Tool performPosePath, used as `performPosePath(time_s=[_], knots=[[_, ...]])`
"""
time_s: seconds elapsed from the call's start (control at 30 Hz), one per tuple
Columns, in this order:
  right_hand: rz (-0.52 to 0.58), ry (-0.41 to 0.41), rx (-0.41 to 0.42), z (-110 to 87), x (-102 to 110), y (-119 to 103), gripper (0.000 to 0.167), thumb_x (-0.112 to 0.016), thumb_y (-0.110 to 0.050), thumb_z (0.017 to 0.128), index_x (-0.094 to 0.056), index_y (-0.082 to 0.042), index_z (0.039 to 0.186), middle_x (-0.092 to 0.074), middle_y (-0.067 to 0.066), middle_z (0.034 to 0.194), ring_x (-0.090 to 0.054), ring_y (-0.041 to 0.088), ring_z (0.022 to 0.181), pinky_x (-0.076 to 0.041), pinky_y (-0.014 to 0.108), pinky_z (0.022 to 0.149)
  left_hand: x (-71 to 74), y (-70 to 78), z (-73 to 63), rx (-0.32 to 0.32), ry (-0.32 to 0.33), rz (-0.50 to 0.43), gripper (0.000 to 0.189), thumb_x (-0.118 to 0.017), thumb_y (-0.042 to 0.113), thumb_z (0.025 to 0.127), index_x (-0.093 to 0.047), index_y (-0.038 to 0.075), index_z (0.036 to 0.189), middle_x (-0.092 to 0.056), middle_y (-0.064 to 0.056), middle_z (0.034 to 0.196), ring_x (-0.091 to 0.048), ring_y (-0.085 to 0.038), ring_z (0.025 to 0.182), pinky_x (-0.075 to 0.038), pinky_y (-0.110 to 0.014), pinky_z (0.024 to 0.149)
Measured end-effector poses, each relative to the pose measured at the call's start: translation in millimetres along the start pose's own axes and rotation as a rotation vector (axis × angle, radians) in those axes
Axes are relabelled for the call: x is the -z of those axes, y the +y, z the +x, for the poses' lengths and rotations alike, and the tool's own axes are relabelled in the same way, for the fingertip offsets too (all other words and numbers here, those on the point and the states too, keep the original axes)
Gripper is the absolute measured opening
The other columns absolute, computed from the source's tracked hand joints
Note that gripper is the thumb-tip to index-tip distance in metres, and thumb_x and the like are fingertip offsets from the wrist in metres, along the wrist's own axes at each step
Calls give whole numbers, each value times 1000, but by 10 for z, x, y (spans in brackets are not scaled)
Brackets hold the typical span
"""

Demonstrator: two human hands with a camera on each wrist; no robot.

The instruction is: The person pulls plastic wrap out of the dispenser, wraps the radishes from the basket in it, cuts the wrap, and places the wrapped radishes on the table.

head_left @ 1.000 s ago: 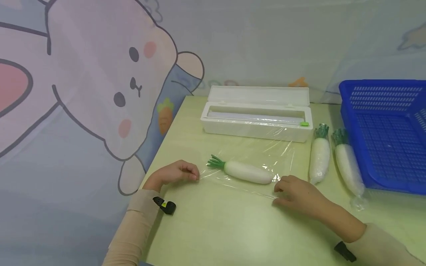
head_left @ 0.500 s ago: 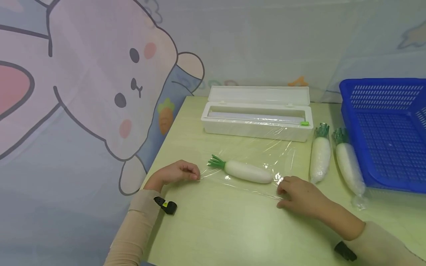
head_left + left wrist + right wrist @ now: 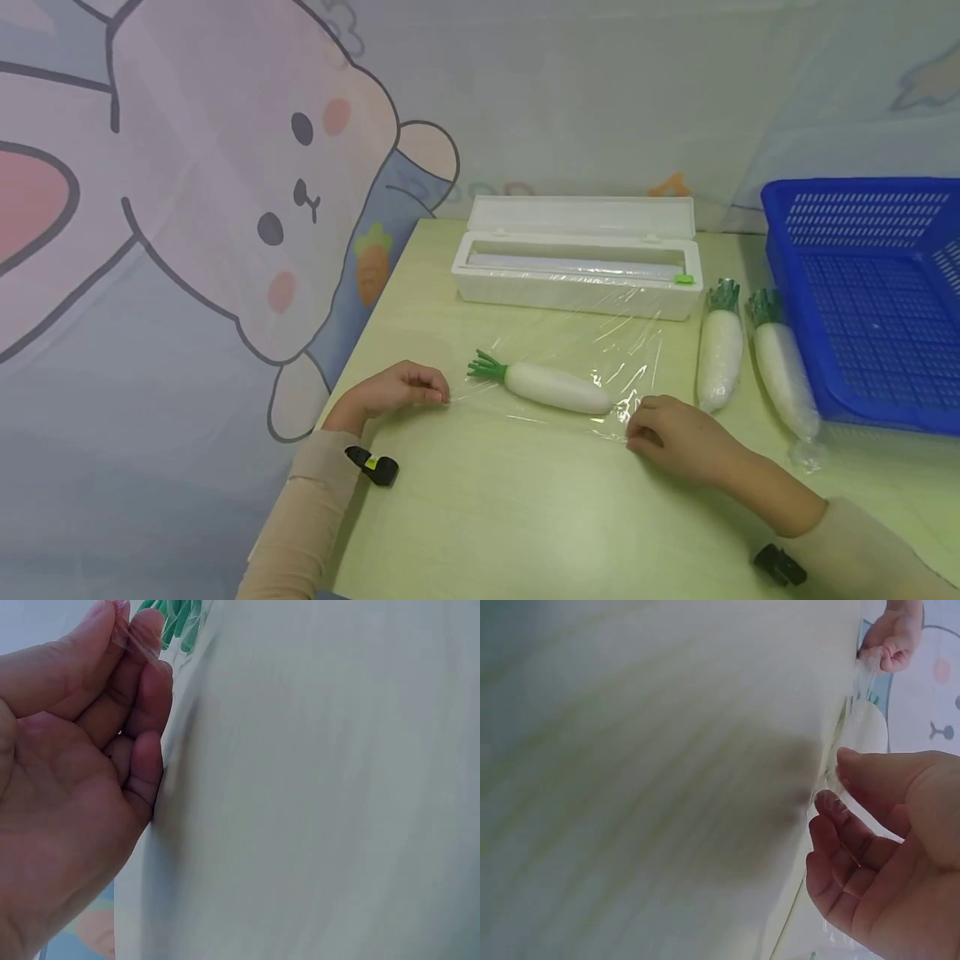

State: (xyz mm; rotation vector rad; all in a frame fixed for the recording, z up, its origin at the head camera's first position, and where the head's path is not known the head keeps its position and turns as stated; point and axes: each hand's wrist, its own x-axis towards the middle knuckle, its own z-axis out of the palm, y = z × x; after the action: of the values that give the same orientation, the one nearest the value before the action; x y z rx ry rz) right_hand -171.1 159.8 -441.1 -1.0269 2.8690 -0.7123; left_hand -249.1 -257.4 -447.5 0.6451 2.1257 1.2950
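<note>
A white radish [image 3: 558, 388] with green stalks lies on a sheet of cling film [image 3: 540, 419] spread over the table. At the film's near left corner, my left hand [image 3: 401, 388] pinches the edge; the left wrist view shows a clear strip between thumb and fingertips [image 3: 154, 630]. My right hand [image 3: 686, 437] holds the near right corner beside the radish's tip, fingers curled in toward the thumb [image 3: 877, 776]. Behind the radish, the film runs back to a white cling film box [image 3: 573, 296], its lid raised and the roll [image 3: 577, 265] showing inside.
Two film-wrapped radishes, one nearer the box [image 3: 722, 354] and one farther right [image 3: 785, 375], lie beside a blue plastic basket [image 3: 813, 350]. A green slider [image 3: 683, 279] sits on the box's front edge. A printed cloth [image 3: 570, 100] hangs behind the table.
My right thumb and fingers have drawn closer together at the film's corner, and the hand has shifted slightly right. The film's near edge has moved a little. My left hand and the radish stay put.
</note>
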Motion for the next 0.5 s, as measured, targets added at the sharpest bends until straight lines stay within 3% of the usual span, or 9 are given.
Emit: performPosePath(time_s=[0.17, 0.37, 0.5], knots=[[16, 36, -5, 9, 46, -6, 11, -72, -10, 83, -66, -18, 79, -57, -13, 79, -55, 7, 74, -49, 31, 69, 10, 25, -9, 9, 38, -19, 8, -61, 2, 92, -66, -3, 90, -66, -10, 95, -57, -14, 92, -45, -26, 87], [51, 60, -66, 28, 127, -32, 4, -71, -11, 85, -68, -13, 83, -62, -8, 82, -60, 12, 77, -51, 34, 71, 34, 71, -1, -18, 81, -45, 11, -57, 1, 93, -64, -8, 94, -64, -12, 98, -56, -17, 91, -46, -28, 85], [77, 66, -110, 59, 173, -18, 3, -70, -12, 87, -68, -10, 85, -65, -5, 83, -60, 13, 77, -52, 34, 70, 56, 90, 43, -1, 147, -79, 15, -56, 7, 96, -62, -6, 98, -63, -8, 96, -55, -20, 88, -45, -30, 81]])
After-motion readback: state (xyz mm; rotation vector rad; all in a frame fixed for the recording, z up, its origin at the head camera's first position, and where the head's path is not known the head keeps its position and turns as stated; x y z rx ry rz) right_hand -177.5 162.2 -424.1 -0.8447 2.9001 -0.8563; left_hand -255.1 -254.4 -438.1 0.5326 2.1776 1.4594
